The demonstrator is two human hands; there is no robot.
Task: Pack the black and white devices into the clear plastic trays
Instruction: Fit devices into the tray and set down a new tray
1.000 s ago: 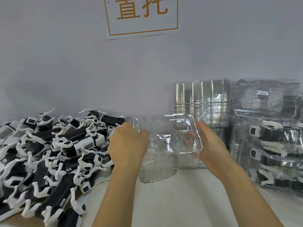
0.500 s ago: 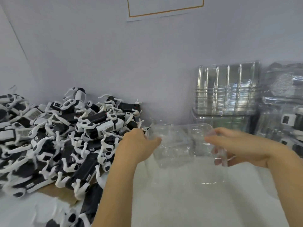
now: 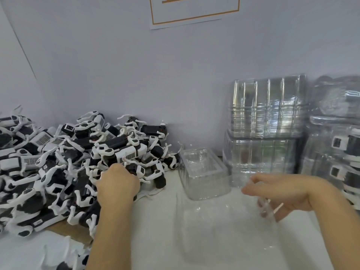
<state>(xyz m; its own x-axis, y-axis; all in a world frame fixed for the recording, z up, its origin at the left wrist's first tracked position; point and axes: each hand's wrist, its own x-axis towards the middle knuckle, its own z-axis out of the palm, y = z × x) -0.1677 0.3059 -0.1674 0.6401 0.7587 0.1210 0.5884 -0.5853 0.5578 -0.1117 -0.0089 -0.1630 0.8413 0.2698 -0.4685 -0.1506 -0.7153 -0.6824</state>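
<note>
White tabletop (image 3: 155, 230) — left hand (image 3: 116, 182) reaches into devices (image 3: 58, 162), grip hidden; right hand (image 3: 282, 193) pinches clear tray (image 3: 224, 221).

Colours and patterns on the packing bench

Devices (image 3: 116, 151): black bodies with white arms and white panels, some carrying grey barcode labels. Single tray (image 3: 204, 172) and tray stack (image 3: 266, 106): clear, with silvery reflections. Bench surface (image 3: 194, 240): white. Wall (image 3: 136, 75): pale lavender-grey. Wall sign (image 3: 194, 10): white sheet with an orange border line.

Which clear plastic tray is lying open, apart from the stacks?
The single clear plastic tray lying open-side-up on the white table, between the device pile and the stacked clear trays.
</note>
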